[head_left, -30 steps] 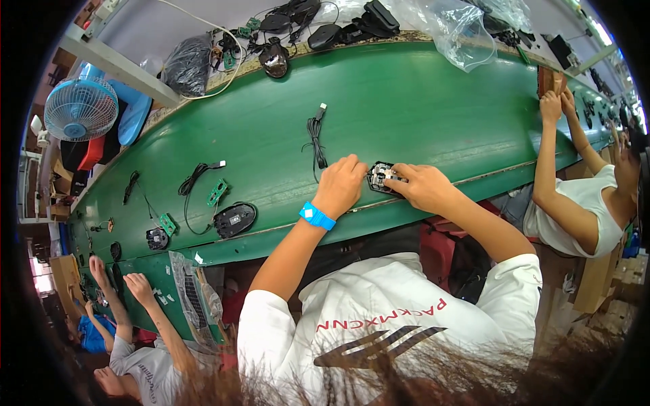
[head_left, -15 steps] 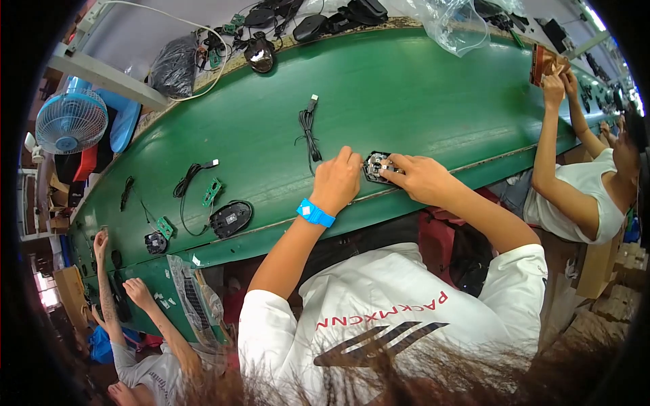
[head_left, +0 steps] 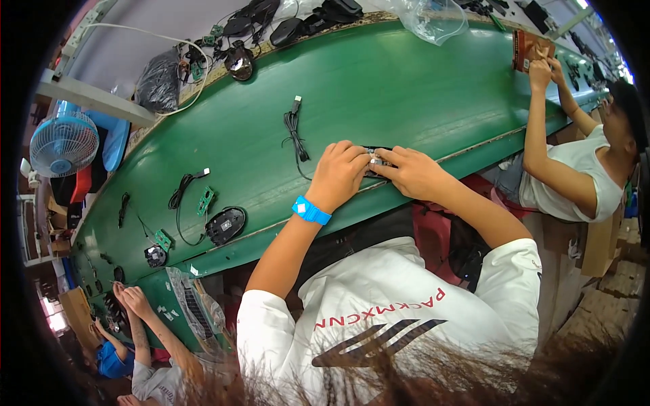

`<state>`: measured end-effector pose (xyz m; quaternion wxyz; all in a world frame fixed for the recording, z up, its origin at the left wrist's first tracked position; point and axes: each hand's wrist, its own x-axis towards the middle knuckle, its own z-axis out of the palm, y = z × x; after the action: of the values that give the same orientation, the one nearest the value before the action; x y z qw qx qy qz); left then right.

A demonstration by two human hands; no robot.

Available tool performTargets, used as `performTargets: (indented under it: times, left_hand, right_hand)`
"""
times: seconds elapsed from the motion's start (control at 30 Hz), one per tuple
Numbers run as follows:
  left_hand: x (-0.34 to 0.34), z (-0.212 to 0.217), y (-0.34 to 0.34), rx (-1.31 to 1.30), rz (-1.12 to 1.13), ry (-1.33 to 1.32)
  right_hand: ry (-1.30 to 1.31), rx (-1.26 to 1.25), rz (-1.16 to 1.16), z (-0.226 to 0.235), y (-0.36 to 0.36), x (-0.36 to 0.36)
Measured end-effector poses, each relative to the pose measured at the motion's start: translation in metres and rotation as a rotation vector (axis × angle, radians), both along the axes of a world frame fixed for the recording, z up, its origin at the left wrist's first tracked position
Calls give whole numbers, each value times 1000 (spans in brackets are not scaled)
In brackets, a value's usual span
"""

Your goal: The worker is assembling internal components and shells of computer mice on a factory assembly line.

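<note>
Between my hands at the near side of the green work surface (head_left: 406, 81) lies an opened computer mouse (head_left: 376, 162), its inner parts bare and partly covered by fingers. My left hand (head_left: 340, 172), with a blue band at the wrist, is closed with its fingertips on the mouse's left side. From the right, my right hand (head_left: 418, 174) grips the mouse, thumb and fingers bent over its inner parts. A black coiled cable (head_left: 292, 128) with a USB plug lies just beyond my left hand, and its lead runs toward that hand.
Leftward lie another open mouse shell (head_left: 225, 225), a green circuit board (head_left: 205, 200), a coiled cable (head_left: 181, 191) and a smaller mouse part (head_left: 156, 255). Along the far edge are a dark mouse (head_left: 239, 62) and a clear plastic bag (head_left: 433, 20). Co-workers sit at both sides.
My left hand has come in over the mouse's left side, so less of its inside shows. The view has shifted slightly. The co-worker on the left has brought both hands together.
</note>
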<state>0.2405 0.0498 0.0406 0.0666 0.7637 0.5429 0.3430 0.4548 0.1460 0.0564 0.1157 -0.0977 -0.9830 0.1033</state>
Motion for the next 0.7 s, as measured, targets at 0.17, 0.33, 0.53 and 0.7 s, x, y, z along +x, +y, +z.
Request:
performTargets:
  times: [0.17, 0.33, 0.53, 0.7]
  left_hand:
    - [4, -8, -2, 33, -1, 73]
    - [7, -7, 0, 32, -15, 143]
    - [9, -4, 2, 43, -9, 154]
    - [11, -1, 5, 44, -25, 170]
  right_hand:
    - [57, -77, -8, 2, 4, 21]
    - [87, -46, -39, 0, -1, 32]
    - [112, -45, -51, -4, -2, 31]
    - [138, 36, -96, -6, -5, 28]
